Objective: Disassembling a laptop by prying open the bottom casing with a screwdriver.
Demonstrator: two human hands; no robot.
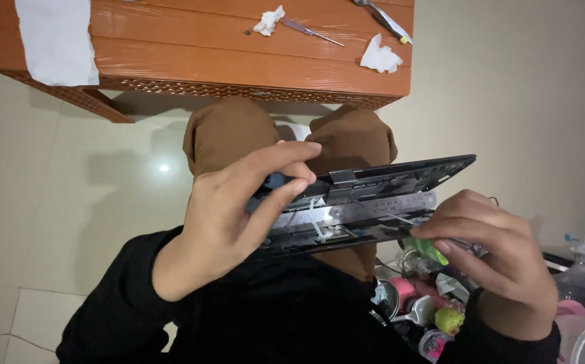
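head view | left hand point(228, 212) pinching a dark blue tool point(275, 180) against the opened laptop panel point(373, 199) lying across the knees | right hand point(498, 259) closing fingers on panel's right edge | step: prying; next needs steady bracing

Two hands, left hand point(221, 216) and right hand point(501, 259), grip one dark panel point(373, 199). The orange table point(238, 64) at upper frame carries two crumpled tissues point(269, 20), one white sheet point(56, 37), and seemingly two slim tools point(309, 30).
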